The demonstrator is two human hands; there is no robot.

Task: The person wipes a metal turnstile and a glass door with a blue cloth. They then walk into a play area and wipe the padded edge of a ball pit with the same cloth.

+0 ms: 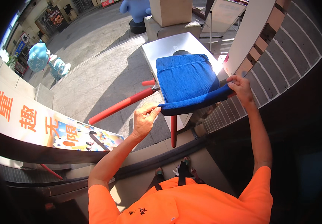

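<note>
A blue cloth towel [187,76] lies over the white metal top [155,46] of a cabinet with red bars, like a turnstile. Its near edge is bunched into a thick fold that hangs past the cabinet's front. My left hand [145,118] pinches the left end of this fold between thumb and fingers. At the right end, my right hand [240,89] grips the other corner, its thumb pressed against the fingers. Both arms reach forward, and the fold sags slightly between the hands.
Red bars [121,106] stick out left of the cabinet, and another red bar [173,132] points down toward me. A printed white panel [52,127] curves along the left. Light blue figures [41,59] stand on the paving beyond. A stone pillar [170,13] rises behind the cabinet.
</note>
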